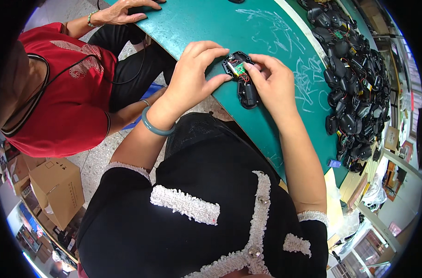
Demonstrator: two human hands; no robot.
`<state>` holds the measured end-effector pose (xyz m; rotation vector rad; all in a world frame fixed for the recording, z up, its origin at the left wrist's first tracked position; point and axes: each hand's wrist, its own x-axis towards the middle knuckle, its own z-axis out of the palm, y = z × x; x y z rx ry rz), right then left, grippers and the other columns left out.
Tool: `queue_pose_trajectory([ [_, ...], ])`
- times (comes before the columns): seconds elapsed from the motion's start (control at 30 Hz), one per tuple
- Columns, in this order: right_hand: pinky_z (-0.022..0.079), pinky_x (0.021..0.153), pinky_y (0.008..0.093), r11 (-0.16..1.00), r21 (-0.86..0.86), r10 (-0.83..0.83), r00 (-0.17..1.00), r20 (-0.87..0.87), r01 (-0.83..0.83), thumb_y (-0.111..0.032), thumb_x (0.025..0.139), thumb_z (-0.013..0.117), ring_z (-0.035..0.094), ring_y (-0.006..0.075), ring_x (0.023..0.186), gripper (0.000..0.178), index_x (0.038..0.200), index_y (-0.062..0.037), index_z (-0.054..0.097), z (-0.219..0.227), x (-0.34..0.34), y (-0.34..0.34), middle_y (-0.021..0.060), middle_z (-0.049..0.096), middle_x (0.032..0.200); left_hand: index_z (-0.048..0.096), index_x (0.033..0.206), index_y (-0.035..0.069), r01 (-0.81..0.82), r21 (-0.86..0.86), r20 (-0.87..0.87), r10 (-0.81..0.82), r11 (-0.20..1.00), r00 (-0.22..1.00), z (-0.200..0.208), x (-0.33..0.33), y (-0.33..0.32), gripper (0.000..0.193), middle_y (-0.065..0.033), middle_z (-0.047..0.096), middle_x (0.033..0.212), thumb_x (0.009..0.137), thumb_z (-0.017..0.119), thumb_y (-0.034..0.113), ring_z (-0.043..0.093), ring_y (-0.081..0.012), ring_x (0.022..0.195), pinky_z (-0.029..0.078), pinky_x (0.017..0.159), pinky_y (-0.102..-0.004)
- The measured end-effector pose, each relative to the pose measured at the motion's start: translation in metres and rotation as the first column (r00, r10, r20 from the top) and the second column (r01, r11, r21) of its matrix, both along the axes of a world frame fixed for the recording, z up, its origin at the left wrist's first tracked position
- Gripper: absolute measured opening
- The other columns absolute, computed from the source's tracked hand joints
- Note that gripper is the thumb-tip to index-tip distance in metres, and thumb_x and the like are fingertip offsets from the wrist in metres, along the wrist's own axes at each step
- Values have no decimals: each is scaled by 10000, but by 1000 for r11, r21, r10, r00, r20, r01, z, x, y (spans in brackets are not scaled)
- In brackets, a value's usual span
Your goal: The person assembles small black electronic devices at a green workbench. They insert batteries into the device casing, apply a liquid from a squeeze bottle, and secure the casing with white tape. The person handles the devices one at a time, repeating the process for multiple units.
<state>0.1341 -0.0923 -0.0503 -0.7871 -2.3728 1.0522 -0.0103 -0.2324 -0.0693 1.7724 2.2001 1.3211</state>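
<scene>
An opened black plastic housing (248, 94) is held just above or on the green table near its front edge; I cannot tell whether it touches. Inside it sit a small green circuit board (239, 68) and thin red wires. My left hand (191, 69) pinches the housing's left edge between thumb and index finger, with a blue-grey bangle on that wrist. My right hand (278, 88) grips the right side, its thumb over the board and its fingers curled at the far edge. Part of the board is hidden under that thumb.
A large heap of black plastic housings with wires (350, 97) lies along the table's right side. Chalk-like scribbles mark the green table (192, 25). At left sits a co-worker in a red shirt (62, 111), one hand on the table. A cardboard box (58, 190) stands lower left.
</scene>
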Motion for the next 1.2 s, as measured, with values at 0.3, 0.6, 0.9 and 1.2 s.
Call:
queue_pose_trajectory([
  [0.3,482,577,286,986,-148,-81,997,-14,78,-149,783,731,586,141,594,147,879,-41,704,-10,-5,4,68,655,730,651,1046,46,-13,-4,11,13,1000,1000,1,1,4,433,-105,603,1060,651,802,137,539,-309,1030,440,907,-401],
  [0.6,452,543,254,987,-154,-27,999,47,34,-129,765,754,544,96,567,144,841,-28,685,-6,-9,10,34,632,671,624,1092,49,31,3,0,-31,1000,1000,2,-2,0,468,-119,587,1103,686,801,203,530,-320,1044,428,919,-394],
  [0.9,431,510,222,990,-130,-57,998,-16,55,-67,785,747,508,46,552,113,814,-2,658,-6,-21,4,7,600,630,619,1089,47,-76,85,33,73,994,997,-11,4,0,511,-121,589,1095,702,796,331,538,-319,1045,436,912,-413],
  [1.2,427,510,211,986,-166,14,999,-47,-22,-44,793,736,499,42,566,120,829,7,633,-9,-25,10,3,585,663,605,1088,43,-99,115,44,94,988,995,-16,7,-2,508,-124,583,1093,711,786,331,541,-324,1038,433,908,-424],
])
